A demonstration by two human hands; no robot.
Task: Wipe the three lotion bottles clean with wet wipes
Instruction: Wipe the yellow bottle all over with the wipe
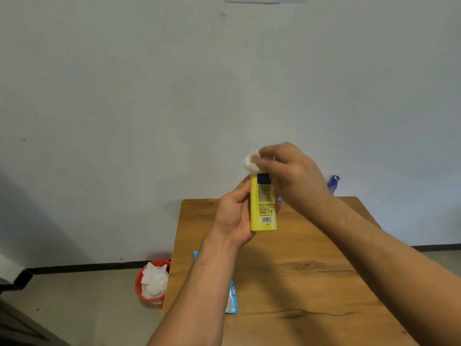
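Note:
A yellow lotion bottle point(263, 208) stands upright in the air above the table, its back label and barcode facing me. My left hand point(234, 216) grips its lower left side. My right hand point(291, 173) presses a crumpled white wet wipe point(251, 163) onto the bottle's top, which the wipe and fingers hide. Behind my right wrist a blue-purple bottle point(333, 184) pokes out at the table's far edge; another small purple bit point(279, 199) shows beside the yellow bottle.
The wooden table point(311, 270) butts against a pale wall. A blue wet wipe pack point(232, 298) lies near its left edge, mostly under my left forearm. A red bin point(139, 288) with used white wipes sits on the floor left of the table.

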